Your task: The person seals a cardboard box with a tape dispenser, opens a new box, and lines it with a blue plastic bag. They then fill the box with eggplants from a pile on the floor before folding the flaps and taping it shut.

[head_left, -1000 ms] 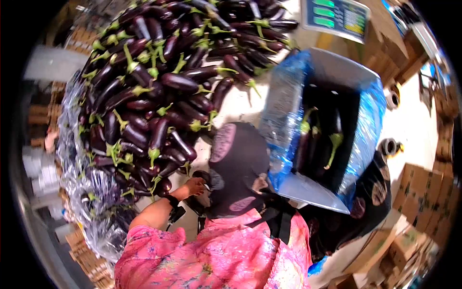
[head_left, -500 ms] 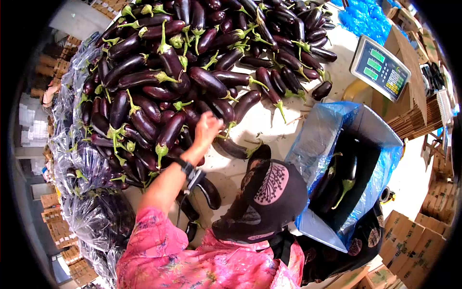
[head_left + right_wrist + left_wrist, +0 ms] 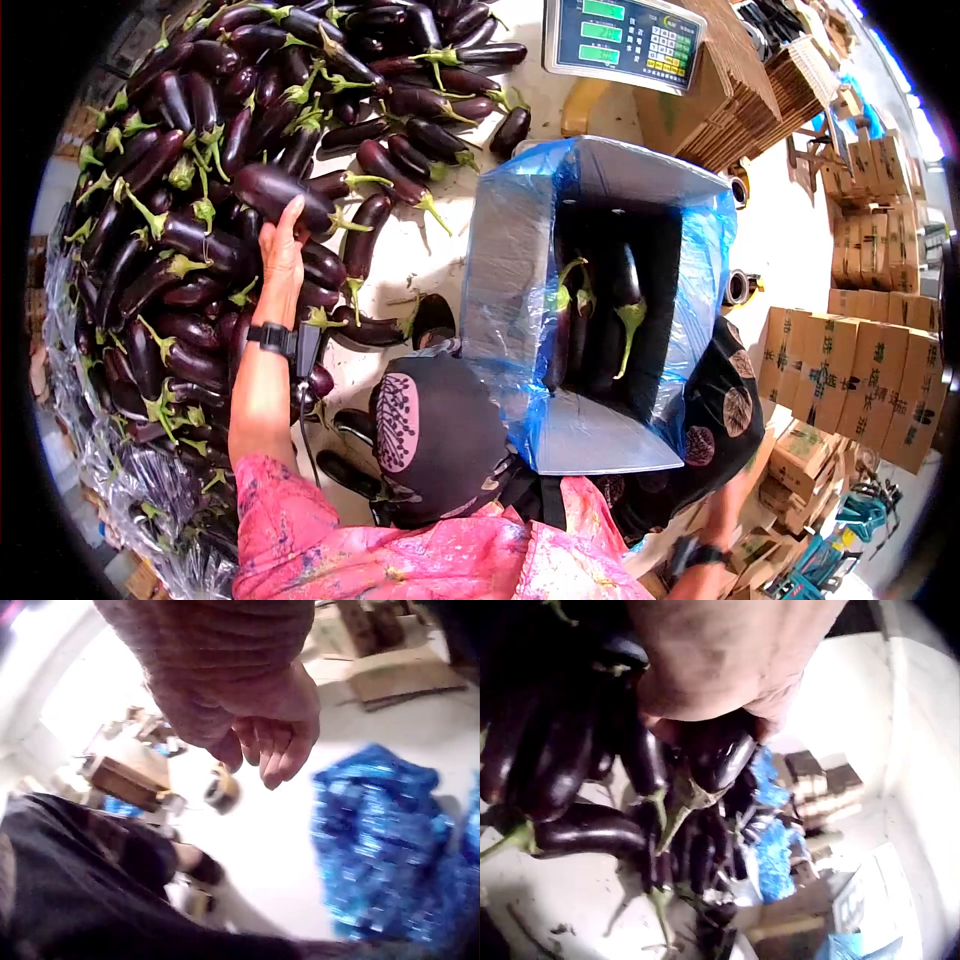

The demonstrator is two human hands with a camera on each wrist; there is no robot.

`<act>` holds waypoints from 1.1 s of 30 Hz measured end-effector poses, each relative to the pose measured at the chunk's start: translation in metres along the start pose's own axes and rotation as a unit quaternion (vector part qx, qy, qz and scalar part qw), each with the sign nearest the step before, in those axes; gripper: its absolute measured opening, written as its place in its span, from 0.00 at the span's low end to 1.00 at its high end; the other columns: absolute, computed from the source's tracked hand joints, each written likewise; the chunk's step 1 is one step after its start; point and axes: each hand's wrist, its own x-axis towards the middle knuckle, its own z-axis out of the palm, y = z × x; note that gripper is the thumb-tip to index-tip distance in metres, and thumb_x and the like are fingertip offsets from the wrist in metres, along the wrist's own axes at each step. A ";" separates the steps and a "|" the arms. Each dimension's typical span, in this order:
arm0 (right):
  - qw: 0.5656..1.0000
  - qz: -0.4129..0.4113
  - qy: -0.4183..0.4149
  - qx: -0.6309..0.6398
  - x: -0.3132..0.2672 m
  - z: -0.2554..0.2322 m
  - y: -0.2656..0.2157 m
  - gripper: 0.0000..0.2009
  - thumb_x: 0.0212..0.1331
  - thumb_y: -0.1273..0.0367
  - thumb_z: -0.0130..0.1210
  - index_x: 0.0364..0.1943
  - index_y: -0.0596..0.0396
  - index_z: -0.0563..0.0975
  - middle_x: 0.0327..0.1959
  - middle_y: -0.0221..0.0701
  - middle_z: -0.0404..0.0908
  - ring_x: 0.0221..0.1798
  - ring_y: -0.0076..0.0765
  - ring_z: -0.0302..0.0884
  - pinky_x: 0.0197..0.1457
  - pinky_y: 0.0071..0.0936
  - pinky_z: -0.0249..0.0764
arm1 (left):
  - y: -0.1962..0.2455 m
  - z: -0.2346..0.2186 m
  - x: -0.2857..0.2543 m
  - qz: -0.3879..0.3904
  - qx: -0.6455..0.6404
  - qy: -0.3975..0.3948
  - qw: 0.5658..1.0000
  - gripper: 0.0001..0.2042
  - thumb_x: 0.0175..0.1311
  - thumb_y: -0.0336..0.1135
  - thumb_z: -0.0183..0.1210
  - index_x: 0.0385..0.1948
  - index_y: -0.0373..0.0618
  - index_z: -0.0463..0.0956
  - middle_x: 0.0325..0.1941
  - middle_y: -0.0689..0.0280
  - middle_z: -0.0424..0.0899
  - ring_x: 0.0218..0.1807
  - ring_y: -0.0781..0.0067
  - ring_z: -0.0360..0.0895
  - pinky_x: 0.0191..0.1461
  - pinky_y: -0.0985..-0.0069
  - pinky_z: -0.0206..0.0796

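Observation:
At the near side of a large heap of eggplants (image 3: 190, 240), my left hand (image 3: 283, 250) grips one dark purple eggplant (image 3: 280, 192), its green stem pointing right. The left wrist view shows the fingers and thumb around this eggplant (image 3: 721, 754), stem end outward. My right hand (image 3: 262, 724) hangs low beside the body with loosely curled fingers and nothing in them. Between the heap and that arm stands an open box (image 3: 600, 430) lined with blue plastic film. Several eggplants (image 3: 627, 290) lie inside it along the bottom.
A scale display (image 3: 625, 40) stands behind the box, next to flattened cardboard (image 3: 710, 90). Stacked cartons (image 3: 850, 375) are at the right. Blue plastic (image 3: 382, 840) lies on the floor near my right hand. A few loose eggplants (image 3: 350, 470) lie close to the body.
My left hand has reached up and away from the body onto the heap and taken hold of an eggplant. The right arm has come into view at lower right. The head view has shifted.

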 end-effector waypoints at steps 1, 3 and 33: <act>0.997 -0.051 0.027 0.048 0.007 -0.008 -0.036 0.14 0.65 0.63 0.57 0.50 0.55 0.79 0.34 0.21 0.80 0.35 0.19 0.73 0.41 0.18 0.70 | 0.019 0.015 -0.014 0.024 -0.019 -0.067 0.997 0.22 0.58 0.41 0.69 0.51 0.40 0.76 0.50 0.64 0.81 0.51 0.70 0.79 0.60 0.64 0.69; 0.978 -0.149 0.059 0.133 -0.026 0.011 -0.161 0.13 0.67 0.65 0.55 0.52 0.54 0.79 0.33 0.21 0.77 0.33 0.16 0.72 0.38 0.16 0.68 | 0.067 0.050 -0.052 0.022 -0.062 -0.201 0.977 0.24 0.60 0.41 0.66 0.55 0.38 0.73 0.52 0.63 0.81 0.53 0.69 0.78 0.61 0.66 0.69; 0.611 -0.653 -0.223 -0.388 0.006 0.250 -0.326 0.27 0.45 0.73 0.66 0.54 0.57 0.74 0.59 0.45 0.73 0.62 0.58 0.67 0.62 0.46 0.68 | 0.054 -0.058 -0.223 -0.182 0.338 -0.318 0.867 0.45 0.51 0.41 0.70 0.70 0.36 0.55 0.64 0.56 0.72 0.63 0.67 0.69 0.67 0.70 0.64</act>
